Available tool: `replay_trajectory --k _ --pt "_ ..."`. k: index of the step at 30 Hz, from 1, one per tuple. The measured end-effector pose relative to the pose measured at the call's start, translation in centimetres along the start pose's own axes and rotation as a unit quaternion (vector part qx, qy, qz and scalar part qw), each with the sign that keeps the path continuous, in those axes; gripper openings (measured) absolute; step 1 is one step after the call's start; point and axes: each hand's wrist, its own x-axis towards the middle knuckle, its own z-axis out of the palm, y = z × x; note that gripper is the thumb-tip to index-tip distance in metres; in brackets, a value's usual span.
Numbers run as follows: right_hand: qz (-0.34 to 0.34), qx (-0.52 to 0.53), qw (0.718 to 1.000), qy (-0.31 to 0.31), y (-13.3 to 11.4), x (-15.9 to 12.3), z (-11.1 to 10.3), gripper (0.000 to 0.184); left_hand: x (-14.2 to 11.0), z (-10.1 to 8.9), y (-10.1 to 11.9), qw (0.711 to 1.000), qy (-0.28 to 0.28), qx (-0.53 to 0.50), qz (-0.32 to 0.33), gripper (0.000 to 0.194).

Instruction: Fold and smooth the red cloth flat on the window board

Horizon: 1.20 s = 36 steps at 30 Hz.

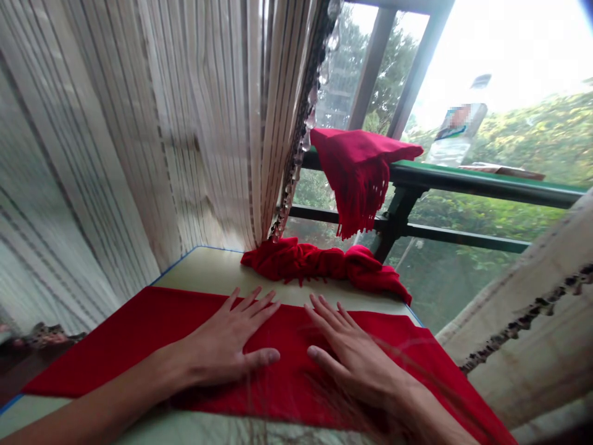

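Note:
A red scarf (pixel 152 334) lies spread flat across a pale table (pixel 208 269). My left hand (pixel 227 343) rests palm down on the scarf's middle with fingers stretched out. My right hand (pixel 352 352) lies flat beside it, fingers spread, also on the red cloth. Neither hand holds anything. Behind them, a second red scarf (pixel 319 262) lies bunched up along the table's far edge. A third red scarf (pixel 359 170), folded and with a fringe hanging down, is draped over the green window rail (pixel 482 179).
A striped beige curtain (pixel 152 123) with a beaded edge hangs at the left and back. Another curtain (pixel 532 321) hangs at the right. A plastic water bottle (pixel 461 127) stands on the rail by the window, with trees outside.

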Motion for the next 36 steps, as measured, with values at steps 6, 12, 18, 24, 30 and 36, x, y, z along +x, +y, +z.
replay_trajectory --k 6,12,18,24,30,36 --pt "0.009 -0.004 1.0 -0.027 0.6 -0.1 0.4 0.07 -0.1 -0.1 0.5 0.999 -0.042 -0.008 -0.021 0.085" --pt "0.009 0.003 1.0 -0.024 1.0 0.0 0.9 0.072 -0.7 -1.4 1.4 0.997 -0.063 -0.016 -0.03 0.087" --pt "0.021 0.006 0.999 -0.047 0.1 -0.1 -0.2 0.078 -1.0 -0.6 0.7 0.999 -0.03 -0.021 -0.016 0.083" --pt "0.005 0.02 0.999 -0.046 0.0 -0.2 -0.8 0.077 -0.8 0.7 -0.6 1.0 0.001 -0.013 0.011 0.077" --pt "-0.005 0.02 0.999 -0.044 0.1 -0.3 -0.8 0.073 -1.1 1.0 -0.5 0.999 -0.019 -0.04 0.018 0.076" --pt "-0.022 0.012 0.999 -0.028 0.1 -0.2 -0.1 0.071 -1.5 -0.8 2.4 0.996 -0.081 -0.042 -0.004 0.083"
